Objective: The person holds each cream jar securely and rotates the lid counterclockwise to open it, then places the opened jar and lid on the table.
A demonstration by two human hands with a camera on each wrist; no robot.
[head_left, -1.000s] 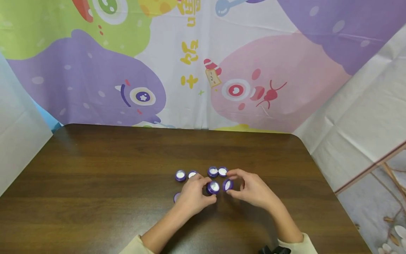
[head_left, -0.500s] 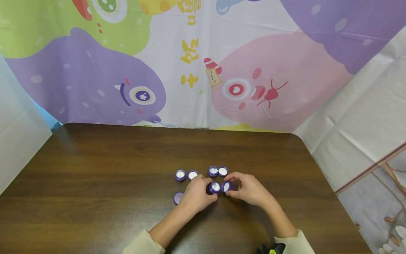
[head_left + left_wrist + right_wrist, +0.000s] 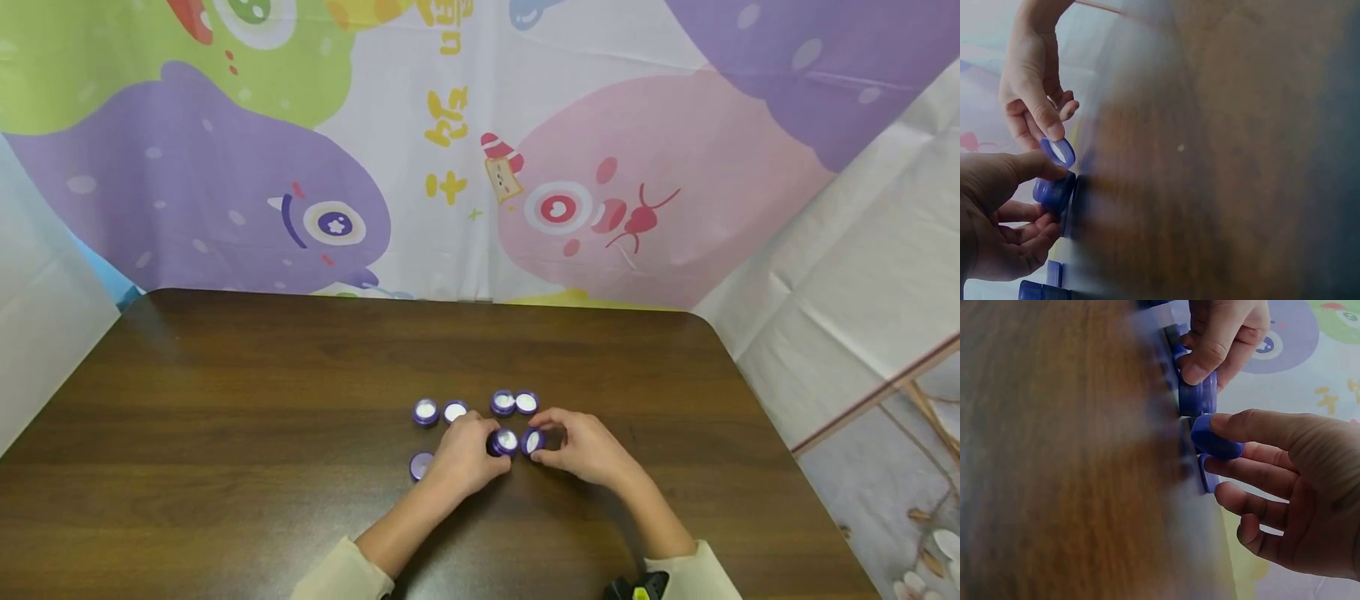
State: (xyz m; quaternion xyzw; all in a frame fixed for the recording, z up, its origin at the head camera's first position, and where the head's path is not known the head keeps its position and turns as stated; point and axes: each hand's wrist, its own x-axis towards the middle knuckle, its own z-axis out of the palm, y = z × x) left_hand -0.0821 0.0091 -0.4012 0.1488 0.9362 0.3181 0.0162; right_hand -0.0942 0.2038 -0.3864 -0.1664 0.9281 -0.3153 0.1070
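My left hand (image 3: pixel 463 457) grips a small purple jar (image 3: pixel 506 441) by its sides, its white top facing up, on the wooden table. Just to the right, my right hand (image 3: pixel 591 448) pinches a round purple lid (image 3: pixel 533 441) between thumb and fingers. The lid stands tilted, its white inner side turned towards the jar. In the left wrist view the lid (image 3: pixel 1058 152) leans close beside the jar (image 3: pixel 1054 192). Seen from the right wrist, the lid (image 3: pixel 1216 439) is under my thumb and near the jar (image 3: pixel 1192 399); I cannot tell whether they touch.
Behind my hands sit a jar (image 3: pixel 502 403) and a white-faced lid (image 3: pixel 527 402), side by side. Further left are another jar (image 3: pixel 425 412) and a white-faced lid (image 3: pixel 454 411). A purple disc-shaped piece (image 3: pixel 421 466) lies left of my left wrist. A patterned curtain (image 3: pixel 442 167) hangs behind the table.
My right hand has moved slightly left with the lid, bringing it nearer the jar. The lid is tipped up more. My left hand keeps its grip on the jar.
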